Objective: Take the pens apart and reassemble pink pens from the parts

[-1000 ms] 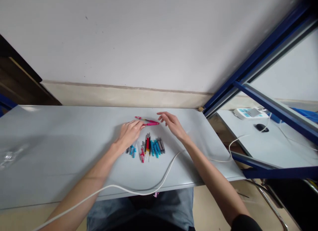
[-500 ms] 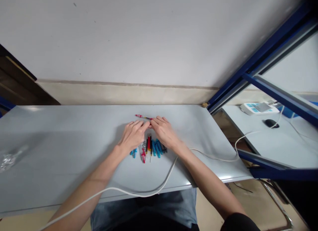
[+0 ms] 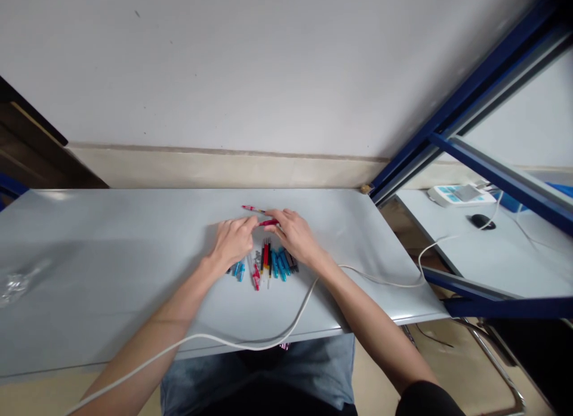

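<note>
Both forearms stretched forward over the grey surface (image 3: 111, 255). Left hand (image 3: 233, 242) and right hand (image 3: 293, 237) fingertip to fingertip, pinching a pink pen (image 3: 262, 216) between them, pen parts (image 3: 268, 264) just below.

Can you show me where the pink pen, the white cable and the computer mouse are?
pink pen (image 3: 267, 222), head view, on its pink barrel between the hands.
white cable (image 3: 250, 344), head view, on its bend near the table edge.
computer mouse (image 3: 482, 222), head view, on its black top.

Glossy plastic pen parts (image 3: 273, 262) lie on a smooth, faintly shiny grey table (image 3: 111, 261).
</note>
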Available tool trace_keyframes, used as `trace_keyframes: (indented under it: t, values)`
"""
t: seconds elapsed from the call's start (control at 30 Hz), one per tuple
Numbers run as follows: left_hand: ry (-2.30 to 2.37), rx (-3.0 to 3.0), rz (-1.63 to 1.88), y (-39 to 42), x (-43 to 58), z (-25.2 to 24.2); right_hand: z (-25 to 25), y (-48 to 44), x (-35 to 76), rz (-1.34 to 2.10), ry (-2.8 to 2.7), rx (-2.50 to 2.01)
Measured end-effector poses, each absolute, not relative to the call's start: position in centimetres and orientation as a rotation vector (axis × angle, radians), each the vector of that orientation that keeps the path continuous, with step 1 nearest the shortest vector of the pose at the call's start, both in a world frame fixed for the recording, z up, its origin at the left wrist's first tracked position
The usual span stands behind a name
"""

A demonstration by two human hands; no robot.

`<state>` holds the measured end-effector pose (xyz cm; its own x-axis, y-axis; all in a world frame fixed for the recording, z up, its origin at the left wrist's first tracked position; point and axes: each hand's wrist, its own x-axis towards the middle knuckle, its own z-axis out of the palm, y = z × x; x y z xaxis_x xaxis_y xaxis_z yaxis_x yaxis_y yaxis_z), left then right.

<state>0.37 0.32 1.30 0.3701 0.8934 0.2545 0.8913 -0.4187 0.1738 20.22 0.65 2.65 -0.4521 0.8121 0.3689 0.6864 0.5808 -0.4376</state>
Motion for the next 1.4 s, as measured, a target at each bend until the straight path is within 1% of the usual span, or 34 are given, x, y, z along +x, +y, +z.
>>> trace_keyframes:
  t: [0.07, 0.2, 0.37, 0.47, 0.63, 0.83, 1.07, 1.17, 1.3, 1.4]
  values:
    - [1.67, 2.616, 0.476, 0.5, 0.3, 1.3, 2.6, 0.7, 20.3, 0.352, -2.259, -1.217]
    - [1.62, 2.635, 0.442, 0.6, 0.1, 1.4, 2.4, 0.9, 20.6, 0.433, -2.208, -1.096]
    - [1.655, 2.611, 0.416, 0.5, 0.2, 1.6, 2.3, 1.1, 20.8, 0.452, -2.231, -1.175]
    - [1.661, 2.583, 0.401, 0.5, 0.2, 1.7, 2.1, 1.2, 20.7, 0.409, -2.252, -1.09]
    - [1.684, 2.569, 0.376, 0.3, 0.3, 1.8, 1.8, 1.2, 20.6, 0.367, -2.236, -1.124]
    - [1.704, 2.602, 0.379, 0.2, 0.5, 1.7, 1.8, 0.9, 20.4, 0.165, -2.244, -1.093]
    - [1.722, 2.602, 0.343, 0.1, 0.1, 2.1, 1.9, 1.1, 20.9, 0.157, -2.448, -1.079]
    - [1.744, 2.592, 0.369, 0.2, -0.2, 2.1, 1.9, 1.2, 21.2, 0.161, -2.441, -1.09]
    - [1.583, 2.687, 0.512, 0.3, -0.4, 1.9, 1.7, 1.0, 21.1, 0.213, -2.401, -1.085]
    - [1.439, 2.798, 0.546, 0.3, -0.2, 1.9, 1.8, 0.7, 20.5, 0.249, -2.406, -1.041]
